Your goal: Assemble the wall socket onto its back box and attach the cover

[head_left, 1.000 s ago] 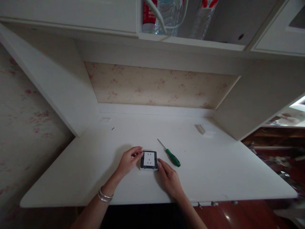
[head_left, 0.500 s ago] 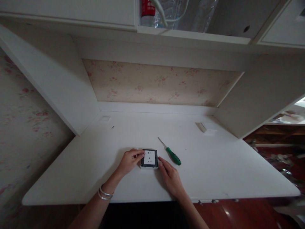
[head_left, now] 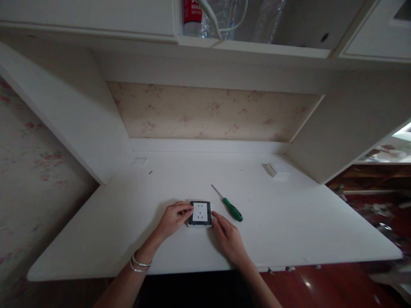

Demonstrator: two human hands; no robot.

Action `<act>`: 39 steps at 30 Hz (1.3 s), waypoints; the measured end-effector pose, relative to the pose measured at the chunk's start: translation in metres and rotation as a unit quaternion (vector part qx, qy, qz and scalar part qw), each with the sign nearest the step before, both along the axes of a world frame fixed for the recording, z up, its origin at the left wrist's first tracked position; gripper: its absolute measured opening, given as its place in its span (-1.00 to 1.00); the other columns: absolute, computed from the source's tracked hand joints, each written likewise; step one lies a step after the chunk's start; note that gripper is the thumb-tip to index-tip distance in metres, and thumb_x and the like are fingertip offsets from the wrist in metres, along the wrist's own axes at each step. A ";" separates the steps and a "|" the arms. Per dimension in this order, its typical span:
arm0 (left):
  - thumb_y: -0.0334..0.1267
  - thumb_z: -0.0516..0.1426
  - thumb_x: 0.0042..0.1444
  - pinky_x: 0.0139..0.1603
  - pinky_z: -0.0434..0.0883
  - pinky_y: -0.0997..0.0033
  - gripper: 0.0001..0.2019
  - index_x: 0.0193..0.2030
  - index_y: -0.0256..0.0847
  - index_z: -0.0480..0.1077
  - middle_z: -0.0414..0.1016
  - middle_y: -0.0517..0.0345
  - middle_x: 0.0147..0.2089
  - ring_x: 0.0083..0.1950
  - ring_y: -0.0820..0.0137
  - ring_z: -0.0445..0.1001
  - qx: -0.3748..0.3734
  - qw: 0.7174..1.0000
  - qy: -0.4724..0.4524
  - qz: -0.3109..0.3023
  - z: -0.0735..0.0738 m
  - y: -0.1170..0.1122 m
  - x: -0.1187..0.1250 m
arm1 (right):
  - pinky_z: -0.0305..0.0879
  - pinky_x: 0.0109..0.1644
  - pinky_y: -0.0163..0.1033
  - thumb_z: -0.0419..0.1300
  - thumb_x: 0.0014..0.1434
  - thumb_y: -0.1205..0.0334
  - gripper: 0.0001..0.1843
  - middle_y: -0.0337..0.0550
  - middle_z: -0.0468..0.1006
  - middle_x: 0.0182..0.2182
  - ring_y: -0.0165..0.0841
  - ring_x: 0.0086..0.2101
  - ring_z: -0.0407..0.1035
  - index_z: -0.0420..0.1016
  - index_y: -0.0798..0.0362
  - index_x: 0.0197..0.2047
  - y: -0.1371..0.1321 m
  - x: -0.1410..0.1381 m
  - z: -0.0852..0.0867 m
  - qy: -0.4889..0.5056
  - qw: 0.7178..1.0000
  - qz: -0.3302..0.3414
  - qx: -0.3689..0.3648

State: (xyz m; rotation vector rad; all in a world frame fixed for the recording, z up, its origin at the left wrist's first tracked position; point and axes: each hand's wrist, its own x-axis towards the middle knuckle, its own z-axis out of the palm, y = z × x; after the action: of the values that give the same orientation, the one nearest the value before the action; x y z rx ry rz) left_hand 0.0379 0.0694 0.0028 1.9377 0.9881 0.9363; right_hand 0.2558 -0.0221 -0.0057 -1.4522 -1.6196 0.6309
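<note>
A wall socket [head_left: 200, 212] with a white face and dark frame lies face up on the white desk, close to its front edge. At its left side is my left hand [head_left: 173, 217]; thumb and index finger are pinched together over the frame, and whatever small thing may be between them is too small to make out. My right hand [head_left: 227, 234] steadies the socket's right edge with closed, curled fingers. Just right of the socket, a screwdriver [head_left: 232, 209] with a green handle rests on the desk, its shaft pointing away to the left.
A small white box-like piece [head_left: 278, 171] stands at the back right of the desk [head_left: 180, 171]. Toward the back left are a flat white square piece [head_left: 140, 161] and a tiny dark strip [head_left: 150, 172]. Overhead, a shelf holds plastic bottles [head_left: 218, 19] and a white cable [head_left: 210, 17].
The whole view has shifted slightly. Both hands stay at the socket, with the left fingertips moved very little; the screwdriver lies where it was.
</note>
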 end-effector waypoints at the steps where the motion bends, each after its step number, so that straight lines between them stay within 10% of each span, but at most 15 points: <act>1: -0.25 0.15 0.14 -0.22 0.44 0.43 -0.84 -0.20 -0.17 0.54 0.54 0.07 -0.18 -0.19 0.36 0.49 -0.002 1.000 0.001 -0.002 0.000 0.000 0.000 | 0.27 0.15 -0.09 -0.02 0.32 0.10 -0.60 -0.09 0.47 0.04 -0.23 0.04 0.35 0.40 0.01 0.13 0.000 0.000 0.000 0.001 1.000 -0.001 0.002; 39: -0.26 0.17 0.11 -0.23 0.43 0.44 -0.88 -0.28 -0.20 0.52 0.48 0.07 -0.21 -0.20 0.37 0.46 -0.023 1.000 -0.021 -0.001 0.006 -0.002 0.002 | 0.26 0.16 -0.04 -0.04 0.33 0.06 -0.59 -0.07 0.47 0.04 -0.19 0.04 0.35 0.43 0.03 0.10 -0.001 -0.001 0.003 0.012 1.000 -0.001 -0.001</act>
State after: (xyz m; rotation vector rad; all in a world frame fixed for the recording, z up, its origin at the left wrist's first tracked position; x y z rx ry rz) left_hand 0.0402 0.0671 0.0084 1.8729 0.9755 0.9414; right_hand 0.2552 -0.0232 -0.0024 -1.4423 -1.6007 0.6466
